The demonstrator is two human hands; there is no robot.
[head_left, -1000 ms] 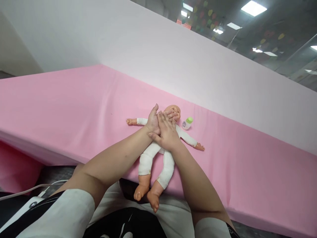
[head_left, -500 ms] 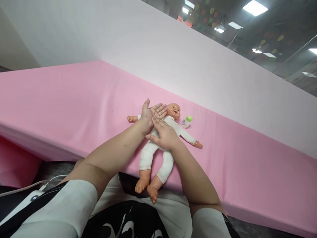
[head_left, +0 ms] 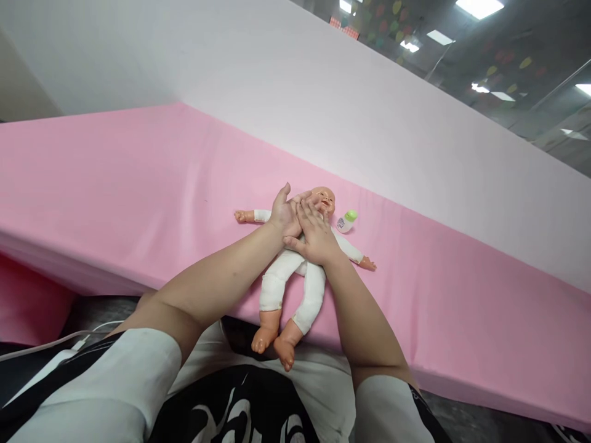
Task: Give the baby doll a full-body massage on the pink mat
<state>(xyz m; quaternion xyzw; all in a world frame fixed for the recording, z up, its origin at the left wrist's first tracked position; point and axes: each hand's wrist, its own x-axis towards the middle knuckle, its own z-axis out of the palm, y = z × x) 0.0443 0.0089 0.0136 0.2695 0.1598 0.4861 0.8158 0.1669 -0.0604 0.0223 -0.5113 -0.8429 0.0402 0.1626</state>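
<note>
A baby doll (head_left: 276,286) in a white cloth suit lies on its back on the pink padded surface (head_left: 152,166), head away from me and feet at the near edge. Above its chest, my left hand (head_left: 288,212) is turned palm up, fingers stretched out. My right hand (head_left: 316,237) lies flat, palm down, with its fingers over the left palm and fingers. Neither hand grips anything, and together they hide the doll's upper body and part of its chin. A small bottle with a green cap (head_left: 347,221) lies tilted beside the doll's head.
Behind the pink surface rises a white wall panel (head_left: 277,86), with glass and ceiling lights beyond it. A white cable (head_left: 55,344) and a white device lie at my left side. A red-pink block (head_left: 32,301) stands at the lower left.
My right hand has slid forward along my left palm toward its fingertips. My left hand has shifted slightly right. The view has moved a little; doll and bottle stay put.
</note>
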